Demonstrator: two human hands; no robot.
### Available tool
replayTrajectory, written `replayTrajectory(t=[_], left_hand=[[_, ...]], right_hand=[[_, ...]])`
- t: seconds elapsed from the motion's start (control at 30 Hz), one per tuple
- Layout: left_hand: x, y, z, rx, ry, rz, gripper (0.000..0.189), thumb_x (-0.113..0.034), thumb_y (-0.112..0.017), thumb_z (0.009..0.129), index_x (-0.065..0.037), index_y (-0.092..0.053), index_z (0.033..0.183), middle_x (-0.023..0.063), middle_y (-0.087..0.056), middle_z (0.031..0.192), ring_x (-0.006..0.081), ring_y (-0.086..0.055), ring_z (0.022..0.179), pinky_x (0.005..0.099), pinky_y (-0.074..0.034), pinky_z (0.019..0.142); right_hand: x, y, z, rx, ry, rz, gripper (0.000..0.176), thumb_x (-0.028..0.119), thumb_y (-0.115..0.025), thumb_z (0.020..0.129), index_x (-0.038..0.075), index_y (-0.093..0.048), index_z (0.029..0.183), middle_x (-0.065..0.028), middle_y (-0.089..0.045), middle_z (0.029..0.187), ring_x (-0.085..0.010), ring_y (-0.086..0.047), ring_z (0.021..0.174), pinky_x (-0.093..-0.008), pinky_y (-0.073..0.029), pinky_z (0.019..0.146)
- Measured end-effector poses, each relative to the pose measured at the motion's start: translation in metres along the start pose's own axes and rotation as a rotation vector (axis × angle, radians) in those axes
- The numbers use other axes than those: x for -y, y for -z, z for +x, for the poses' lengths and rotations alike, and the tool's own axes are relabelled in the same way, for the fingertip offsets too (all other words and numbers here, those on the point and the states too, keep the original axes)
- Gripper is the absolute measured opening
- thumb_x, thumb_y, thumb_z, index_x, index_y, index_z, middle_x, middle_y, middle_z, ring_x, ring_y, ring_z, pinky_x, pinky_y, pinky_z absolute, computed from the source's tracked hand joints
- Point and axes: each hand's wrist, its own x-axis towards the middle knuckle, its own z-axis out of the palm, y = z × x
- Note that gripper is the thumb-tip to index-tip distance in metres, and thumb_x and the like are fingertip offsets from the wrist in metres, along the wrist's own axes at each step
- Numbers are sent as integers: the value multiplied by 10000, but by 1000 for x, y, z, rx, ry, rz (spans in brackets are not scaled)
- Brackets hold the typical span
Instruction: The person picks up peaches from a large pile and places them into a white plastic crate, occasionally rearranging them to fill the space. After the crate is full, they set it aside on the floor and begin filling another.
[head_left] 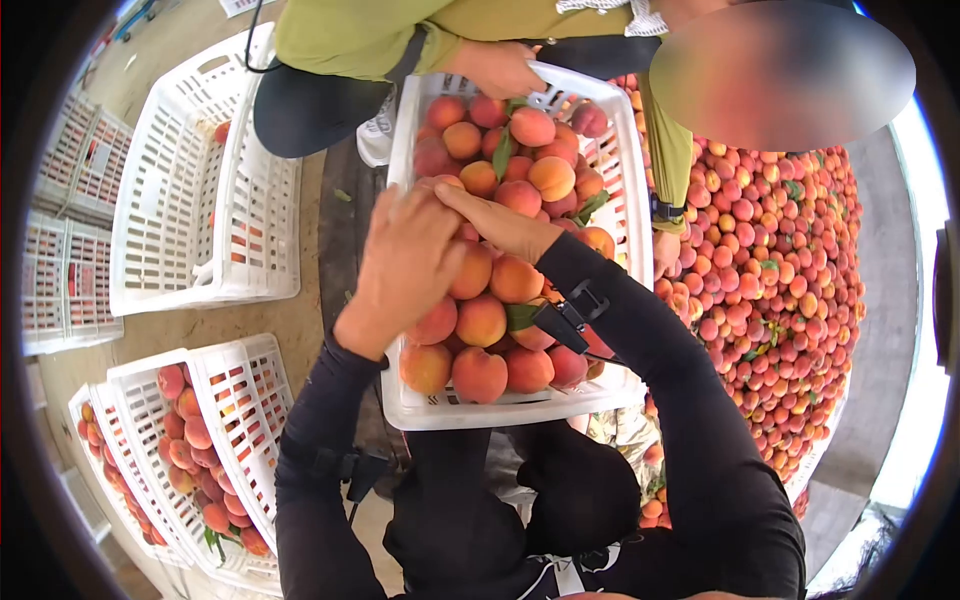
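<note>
A white plastic crate (515, 413) full of peaches (481, 321) stands in front of my body, with a few green leaves among the fruit. Over its left side, my left hand (410, 262) is bent down on the peaches, its fingertips close to a peach near the crate's left rim. My right hand (500, 222) reaches in from the right, and its fingers meet my left hand at that same spot. What either hand grips, if anything, is hidden by the fingers. A co-worker's hand (500, 68) rests at the crate's far rim.
A large heap of peaches (765, 290) lies on the right, where the co-worker's other hand (666, 252) touches it. White crates (175, 190) stand at the upper left, and peach-filled crates (240, 400) at the lower left. The co-worker leans in from the far side.
</note>
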Motion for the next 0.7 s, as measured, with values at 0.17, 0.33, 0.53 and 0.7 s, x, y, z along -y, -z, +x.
replayTrajectory(t=[0.17, 0.33, 0.53, 0.7], left_hand=[[17, -16, 3, 35, -81, 79, 540, -350, -658, 859, 15, -563, 1245, 181, -584, 1240, 308, -555, 1165, 529, -229, 1181], [15, -14, 2, 102, -36, 120, 525, -355, -654, 863, 3, -563, 1236, 176, -587, 1231, 306, -562, 1149, 520, -223, 1188], [16, -16, 0, 113, -15, 123, 493, -358, -647, 864, -5, -565, 1198, 179, -584, 1234, 307, -561, 1144, 512, -215, 1192], [14, -13, 0, 112, -3, 110, 479, -353, -643, 857, -6, -566, 1179, 185, -580, 1251, 308, -558, 1155, 507, -207, 1198]], right_hand=[[25, 14, -20, -133, -42, -44, 686, 515, -434, 1038, 83, -297, 1553, -114, -360, 1555, -194, -321, 1436, -343, -237, 1185], [22, 74, -43, -293, 349, -1378, 562, 235, -711, 812, 85, -534, 1323, -118, -628, 1201, -282, -564, 1179, -435, -373, 1068], [-5, 82, -33, -163, 467, -1563, 572, 190, -716, 686, 96, -593, 1237, -117, -608, 1100, -323, -574, 1088, -452, -398, 1015], [8, 56, -46, -205, 281, -1230, 668, 189, -696, 744, 63, -504, 1371, -176, -530, 1287, -381, -510, 1194, -444, -437, 1017]])
